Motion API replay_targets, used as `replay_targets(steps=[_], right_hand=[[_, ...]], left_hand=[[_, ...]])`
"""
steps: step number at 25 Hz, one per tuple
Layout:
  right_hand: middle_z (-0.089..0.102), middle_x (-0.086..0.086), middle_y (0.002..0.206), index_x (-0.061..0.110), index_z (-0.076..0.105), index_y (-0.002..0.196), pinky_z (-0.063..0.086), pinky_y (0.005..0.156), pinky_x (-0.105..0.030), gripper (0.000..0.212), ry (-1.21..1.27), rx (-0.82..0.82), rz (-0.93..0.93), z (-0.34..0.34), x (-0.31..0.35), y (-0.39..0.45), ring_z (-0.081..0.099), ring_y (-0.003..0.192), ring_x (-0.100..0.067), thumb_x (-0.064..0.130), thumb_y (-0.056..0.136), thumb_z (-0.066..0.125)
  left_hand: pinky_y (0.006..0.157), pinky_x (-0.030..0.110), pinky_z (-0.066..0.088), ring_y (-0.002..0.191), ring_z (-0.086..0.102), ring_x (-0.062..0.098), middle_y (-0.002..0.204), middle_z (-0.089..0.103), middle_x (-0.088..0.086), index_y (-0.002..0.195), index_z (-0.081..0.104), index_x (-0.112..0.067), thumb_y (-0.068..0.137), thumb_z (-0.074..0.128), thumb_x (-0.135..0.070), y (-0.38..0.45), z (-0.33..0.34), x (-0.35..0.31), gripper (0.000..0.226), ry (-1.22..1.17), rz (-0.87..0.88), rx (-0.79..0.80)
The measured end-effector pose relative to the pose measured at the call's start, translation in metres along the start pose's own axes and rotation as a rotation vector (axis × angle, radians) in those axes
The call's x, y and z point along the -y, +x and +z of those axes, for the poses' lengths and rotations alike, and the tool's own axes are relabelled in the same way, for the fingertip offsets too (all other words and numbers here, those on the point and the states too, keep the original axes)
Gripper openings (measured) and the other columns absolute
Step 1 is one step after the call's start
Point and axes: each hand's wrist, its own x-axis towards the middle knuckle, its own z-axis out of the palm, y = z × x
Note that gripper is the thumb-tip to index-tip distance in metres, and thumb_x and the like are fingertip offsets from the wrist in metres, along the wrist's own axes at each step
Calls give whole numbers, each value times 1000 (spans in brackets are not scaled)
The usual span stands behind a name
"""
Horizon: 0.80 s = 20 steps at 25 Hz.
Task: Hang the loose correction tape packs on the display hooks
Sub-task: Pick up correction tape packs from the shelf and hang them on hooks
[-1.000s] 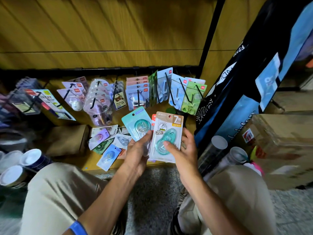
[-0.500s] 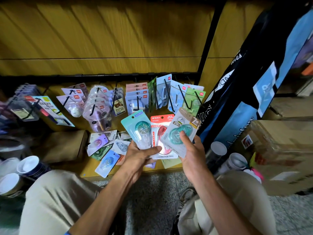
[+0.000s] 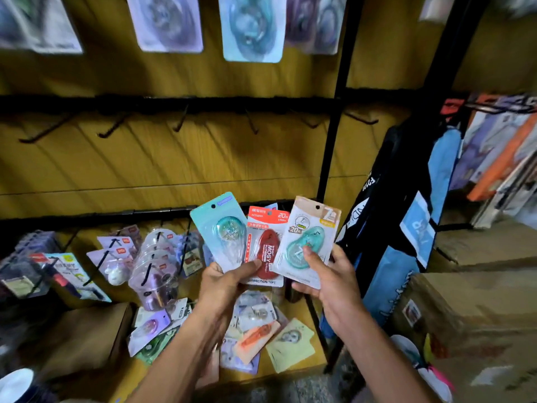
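My left hand (image 3: 223, 286) grips a fan of correction tape packs: a teal pack (image 3: 220, 228) in front and a red pack (image 3: 266, 245) behind it. My right hand (image 3: 334, 283) holds a beige pack with a green dispenser (image 3: 308, 239), thumb pressed on its front. Both hands are raised before the yellow display wall. A row of bare black hooks (image 3: 180, 120) juts from a rail above the packs. More loose packs (image 3: 261, 335) lie scattered on the bottom shelf below my hands.
Hung packs (image 3: 252, 27) fill the top row. Lower-left hooks carry other stationery (image 3: 151, 266). A brown box (image 3: 84, 341) sits on the shelf at left. A black-and-blue bag (image 3: 401, 216) leans at right, with cardboard cartons (image 3: 470, 309) beside it.
My view has tilted upward, bringing the empty hook row and top row into sight. Both hands have risen with their packs; the right hand's beige pack is now separate from the left hand's fan.
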Motion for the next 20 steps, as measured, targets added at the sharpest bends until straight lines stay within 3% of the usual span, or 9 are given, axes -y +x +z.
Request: replay_targets(steps=[3,6,8,11,20], right_hand=[[74,-8,109,11,61,115,61,66,-37,31,-2,69,-74,2,31,8,74,92,-26,3,86,69],[73,-8,110,10,57,119,61,67,-32,36,9,47,-199,-6,55,5,73,92,-25,-1,86,67],[73,-7,110,14,57,120,61,65,-30,37,65,26,-284,-13,71,2,73,93,-25,0,87,65],[72,-6,112,19,53,127,60,64,-29,44,154,-8,-365,-27,95,2,72,96,-24,2,87,64],[70,-9,118,22,50,135,58,63,-28,50,172,-8,-358,-42,121,16,70,102,-31,6,90,64]], left_hand=[[64,29,58,75,74,22,94,77,13,101,70,-4,75,74,4,11,24,-22,29,-43,44,6],[44,16,46,59,69,12,89,77,8,101,69,-11,77,74,1,15,42,-36,28,-67,75,23],[46,19,47,66,70,15,97,76,10,106,67,-12,76,76,-4,18,49,-39,32,-66,84,19],[67,30,55,87,73,24,101,76,9,111,65,-11,76,77,-4,18,59,-36,37,-62,68,26],[51,23,55,72,74,16,92,78,6,105,64,-12,78,74,-2,9,73,-32,30,-83,27,33]])
